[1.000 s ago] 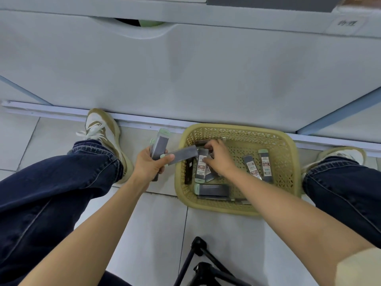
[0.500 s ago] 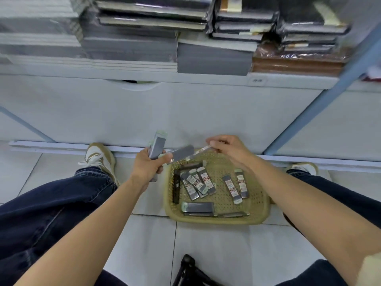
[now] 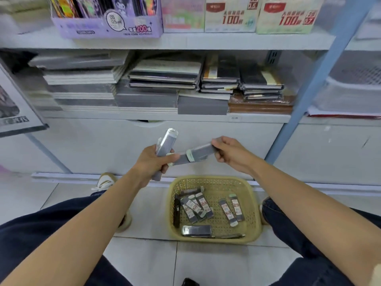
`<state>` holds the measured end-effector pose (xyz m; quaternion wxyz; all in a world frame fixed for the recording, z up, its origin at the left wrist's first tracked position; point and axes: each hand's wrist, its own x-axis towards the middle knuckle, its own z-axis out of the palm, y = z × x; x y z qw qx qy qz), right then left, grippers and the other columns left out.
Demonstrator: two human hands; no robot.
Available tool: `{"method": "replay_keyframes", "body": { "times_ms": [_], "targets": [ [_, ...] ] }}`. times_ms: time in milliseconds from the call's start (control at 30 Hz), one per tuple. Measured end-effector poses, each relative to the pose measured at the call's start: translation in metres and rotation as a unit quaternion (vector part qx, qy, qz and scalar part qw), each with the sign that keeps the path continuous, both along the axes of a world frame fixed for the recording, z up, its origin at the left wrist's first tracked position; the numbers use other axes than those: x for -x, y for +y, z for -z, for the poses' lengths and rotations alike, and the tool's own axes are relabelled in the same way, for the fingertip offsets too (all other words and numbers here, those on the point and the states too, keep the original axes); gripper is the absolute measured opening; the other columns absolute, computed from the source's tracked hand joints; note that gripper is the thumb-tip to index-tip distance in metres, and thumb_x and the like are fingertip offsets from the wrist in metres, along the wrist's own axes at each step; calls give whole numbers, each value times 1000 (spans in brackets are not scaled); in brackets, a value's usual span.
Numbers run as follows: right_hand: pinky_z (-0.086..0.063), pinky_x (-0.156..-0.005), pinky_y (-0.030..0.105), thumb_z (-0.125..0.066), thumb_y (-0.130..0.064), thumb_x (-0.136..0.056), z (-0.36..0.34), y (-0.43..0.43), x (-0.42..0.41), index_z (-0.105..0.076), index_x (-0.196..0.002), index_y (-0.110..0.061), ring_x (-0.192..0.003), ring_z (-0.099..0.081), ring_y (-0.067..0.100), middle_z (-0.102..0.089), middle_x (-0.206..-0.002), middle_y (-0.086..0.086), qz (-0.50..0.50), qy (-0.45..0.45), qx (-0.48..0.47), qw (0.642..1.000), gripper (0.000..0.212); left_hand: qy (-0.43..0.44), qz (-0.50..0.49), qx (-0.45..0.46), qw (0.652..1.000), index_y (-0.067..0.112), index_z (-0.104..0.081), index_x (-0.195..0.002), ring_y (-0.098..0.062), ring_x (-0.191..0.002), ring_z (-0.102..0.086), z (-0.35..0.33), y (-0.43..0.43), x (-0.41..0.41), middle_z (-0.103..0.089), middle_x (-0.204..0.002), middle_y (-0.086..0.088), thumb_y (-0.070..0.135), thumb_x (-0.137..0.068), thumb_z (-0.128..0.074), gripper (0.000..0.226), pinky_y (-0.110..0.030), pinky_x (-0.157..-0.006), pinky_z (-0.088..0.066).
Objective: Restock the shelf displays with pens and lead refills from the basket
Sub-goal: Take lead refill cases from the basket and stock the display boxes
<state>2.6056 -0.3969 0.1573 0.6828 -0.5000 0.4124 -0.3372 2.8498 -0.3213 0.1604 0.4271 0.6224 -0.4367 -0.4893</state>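
My left hand (image 3: 151, 162) grips a bundle of grey lead refill cases (image 3: 167, 143), fanned upward and to the right. My right hand (image 3: 227, 151) pinches the far end of one grey refill case (image 3: 201, 152), whose other end meets the cases in my left hand. Both hands are raised above a yellow woven basket (image 3: 254, 215) on the floor. Several more lead refill cases (image 3: 196, 207) with red-and-white labels lie inside it, plus a dark pen (image 3: 176, 211). Display boxes stand on the upper shelf: a purple one (image 3: 107, 27) and white-green ones (image 3: 233, 17).
Stacks of notebooks (image 3: 165, 87) fill the shelf below the display boxes. A blue shelf upright (image 3: 313, 79) slants at the right. My knees in dark jeans flank the basket, and a shoe (image 3: 105, 181) rests near the shelf base. A black tripod tip (image 3: 188, 282) shows at the bottom edge.
My right hand lifted a refill case out of the basket and brought it up to the cases in my left hand. The view tilted upward, revealing the shelves.
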Motion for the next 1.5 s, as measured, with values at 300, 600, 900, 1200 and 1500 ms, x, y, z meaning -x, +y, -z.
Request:
{"method": "replay_keyframes", "body": {
  "times_ms": [300, 600, 900, 1200, 1500],
  "targets": [
    [-39, -52, 20, -50, -17, -101, -16, 18, -10, -48, -95, -8, -58, -43, 9, -48, -73, 3, 36, 26, 64, 997, 11, 168, -45, -26, 985, 6, -61, -96, -10, -45, -49, -33, 8, 28, -60, -70, -6, 13, -84, -74, 19, -20, -43, -45],
    [-50, -74, 27, -57, -18, -97, -25, 31, -5, -59, -119, -17, -81, -55, 18, -55, -98, 6, 9, 105, 242, 965, 22, 146, -74, -9, 987, 5, -62, -89, -10, -42, -50, -46, 10, 52, -59, -63, -7, 11, -79, -79, 21, -20, -41, -42],
    [-36, -56, 24, -52, -26, -100, -25, 39, 10, -63, -104, -17, -56, -44, 5, -49, -70, -5, -114, 172, 300, 932, 15, 221, -35, -49, 973, 9, -63, -87, -11, -44, -49, -62, 9, 55, -62, -64, -3, 44, -85, -68, 36, -21, -41, -44],
    [-38, -46, 22, -40, -47, -97, -43, 51, -1, -55, -116, -13, -46, -42, 14, -58, -72, 8, -172, 1, 98, 980, 41, 217, -53, 42, 974, 10, -62, -94, -6, -44, -52, -69, 12, 73, -64, -57, 0, 12, -83, -74, 16, -17, -44, -44],
    [-54, -85, 26, -69, -22, -87, -88, 37, 3, -58, -117, -8, -98, -66, 12, -68, -110, 3, -53, 60, 251, 965, 35, 178, -40, 78, 980, 7, -61, -95, -9, -45, -50, -88, 4, 84, -60, -64, -4, 11, -76, -80, 27, -20, -44, -43]
  ]
}}
